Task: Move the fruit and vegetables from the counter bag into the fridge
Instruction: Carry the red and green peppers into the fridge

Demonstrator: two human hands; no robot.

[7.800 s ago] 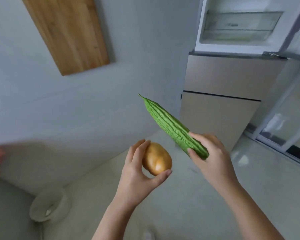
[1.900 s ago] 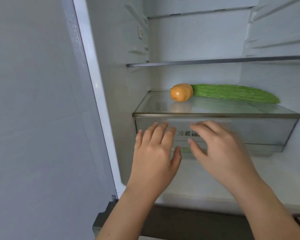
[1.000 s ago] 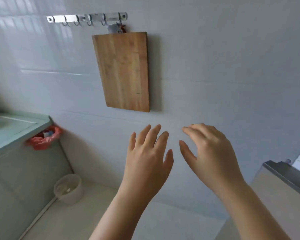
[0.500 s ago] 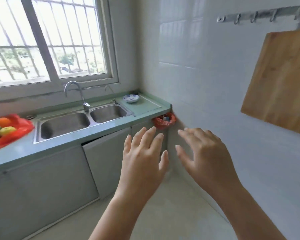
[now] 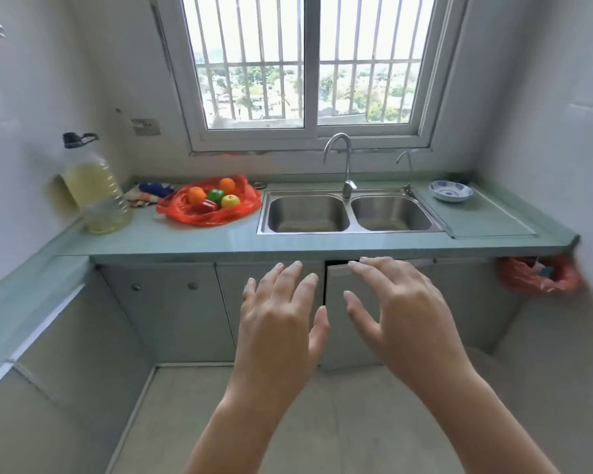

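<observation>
**Two open hands in front of the counter, fruit bag on top**

Both of my hands are raised in the lower middle of the head view, with their backs toward me. My left hand has its fingers straight and slightly spread, and it holds nothing. My right hand, just beside it, has loosely bent, spread fingers and also holds nothing. The hands do not touch each other. They hang in the air in front of the grey cabinet doors, below the edge of the pale green counter.

A red plastic bag lies open on the counter, just left of the double steel sink. Inside it I can make out an orange at the front left and a second orange at the back. Between them sits a green fruit, with a yellow fruit to its right and a red vegetable in front.

Left of the bag are a crumpled cloth and a large clear bottle of yellow liquid. A curved tap rises behind the sink, under a barred window. Right of the sink sits a blue-and-white bowl. A smaller red bag hangs below the counter's right end.
</observation>
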